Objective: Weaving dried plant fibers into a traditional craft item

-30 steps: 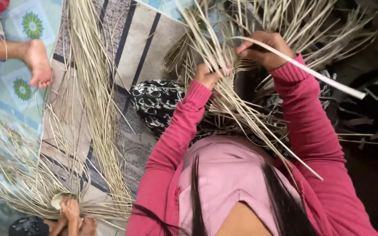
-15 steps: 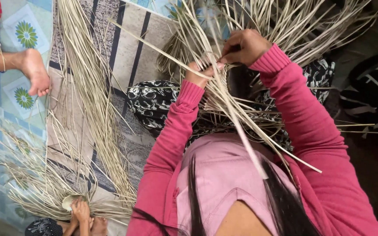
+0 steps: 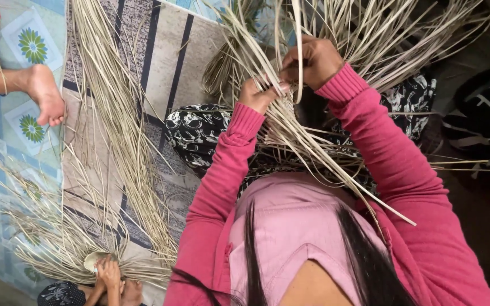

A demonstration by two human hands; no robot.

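I sit with a half-woven piece of pale straw strips point(image 3: 290, 130) on my lap, its loose ends fanning out in every direction. My left hand point(image 3: 259, 93) pinches a bunch of these strips at the weave's edge. My right hand point(image 3: 313, 59) is closed on a single long pale strip point(image 3: 297, 34) that stands nearly upright, running up out of the frame. Both hands are close together, almost touching. My arms are in pink-red sleeves, and a black-and-white patterned cloth point(image 3: 199, 133) covers my legs.
A long bundle of loose straw point(image 3: 117, 119) lies on a striped mat at left. Another person's bare foot point(image 3: 43, 93) rests at the upper left. At the bottom left, someone else's hands point(image 3: 109, 275) work on another straw piece point(image 3: 46, 243). Dark bags point(image 3: 483, 119) lie at right.
My right hand swung the single strip from pointing out right, down across my chest, then up to nearly vertical. My left hand kept its pinch on the weave.
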